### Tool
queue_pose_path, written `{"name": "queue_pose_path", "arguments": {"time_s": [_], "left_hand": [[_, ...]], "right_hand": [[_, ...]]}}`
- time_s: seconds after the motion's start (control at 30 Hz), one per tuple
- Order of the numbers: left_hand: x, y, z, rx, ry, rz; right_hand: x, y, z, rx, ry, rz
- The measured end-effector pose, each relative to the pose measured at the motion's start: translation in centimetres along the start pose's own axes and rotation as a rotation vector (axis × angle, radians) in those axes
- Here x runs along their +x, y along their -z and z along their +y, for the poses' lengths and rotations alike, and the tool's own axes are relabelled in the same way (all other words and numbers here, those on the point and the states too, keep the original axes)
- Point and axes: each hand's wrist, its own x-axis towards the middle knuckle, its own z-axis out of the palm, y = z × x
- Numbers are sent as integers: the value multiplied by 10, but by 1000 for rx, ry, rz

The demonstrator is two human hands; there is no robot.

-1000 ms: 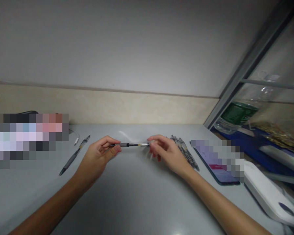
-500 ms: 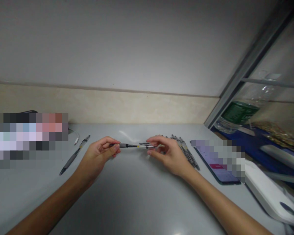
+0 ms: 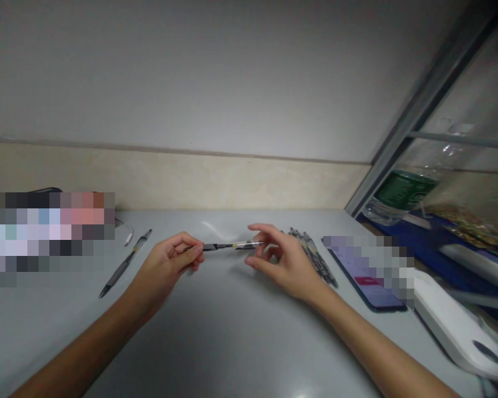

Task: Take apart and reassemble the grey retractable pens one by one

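A pen with a grey grip and a clear barrel lies level above the grey table. My left hand pinches its grip end between thumb and fingers. At the clear end, my right hand has thumb and forefinger apart, one above and one below the barrel; whether another finger touches it I cannot tell. Another grey pen rests on the table left of my left hand. Several similar pens lie in a bunch just behind and right of my right hand.
A phone and a long white object lie at the right. Behind a grey metal frame stands a bottle with a green label. A white cable and a blurred-out area are at the left; a wall rises behind.
My right thumb and forefinger have spread apart around the clear end. The pen has turned a little, its clip now lower and its clear end slightly higher. My left hand keeps its pinch.
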Motion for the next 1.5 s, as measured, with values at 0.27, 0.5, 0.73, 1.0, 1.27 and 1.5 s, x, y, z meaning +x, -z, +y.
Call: {"name": "queue_pose_path", "arguments": {"time_s": [0.27, 0.5, 0.73, 1.0, 1.27, 1.5], "left_hand": [[-1, -1, -4, -12, 15, -80], [-10, -11, 2, 146, -75, 0], [-11, -21, -2, 99, 11, -144], [-12, -19, -2, 470, -128, -122], [-1, 1, -1, 947, -361, 35], [-3, -1, -5, 1039, -430, -37]], "right_hand": [[-2, -1, -6, -133, 54, 1], [2, 2, -4, 276, -290, -102], [5, -5, 3, 662, -400, 71], [13, 11, 10, 1151, -378, 437], [9, 33, 7, 1518, -434, 390], [6, 33, 1, 1523, -393, 351]]}}
